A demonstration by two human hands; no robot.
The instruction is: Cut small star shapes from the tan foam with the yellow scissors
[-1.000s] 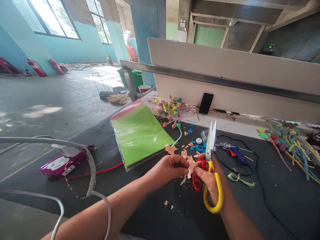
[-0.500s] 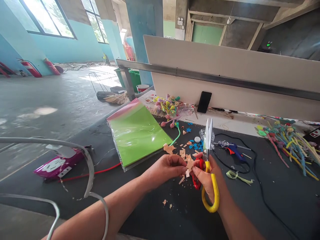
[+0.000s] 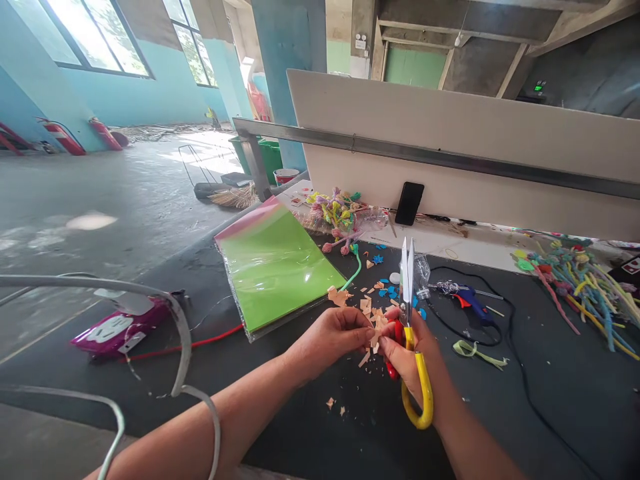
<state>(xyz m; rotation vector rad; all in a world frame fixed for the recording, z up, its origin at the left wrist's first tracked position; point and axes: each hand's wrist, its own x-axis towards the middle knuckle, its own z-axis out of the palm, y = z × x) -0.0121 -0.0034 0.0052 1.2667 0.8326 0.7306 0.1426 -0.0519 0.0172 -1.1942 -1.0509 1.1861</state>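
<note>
Above a dark table [image 3: 500, 413], the right hand [image 3: 411, 370] grips scissors [image 3: 403, 311] pointing to twelve o'clock. It and the left hand [image 3: 345, 333] pinch a peach piece [image 3: 379, 326] at one o'clock. Small bits [image 3: 366, 305] look cut; I can't tell what's left.

I can't make out the full outline of the peach-coloured piece [image 3: 379, 329] between the left hand [image 3: 347, 332] and the right hand [image 3: 407, 360], as both cover parts of it and like-coloured scraps [image 3: 366, 307] crowd behind. The right hand also hides some of the red handle [image 3: 391, 371] on the scissors [image 3: 407, 287]. Well off to its right, a dark item [image 3: 621, 271] is cut off beyond telling, and the tiny bits [image 3: 331, 403] below the left hand are too small to identify.
</note>
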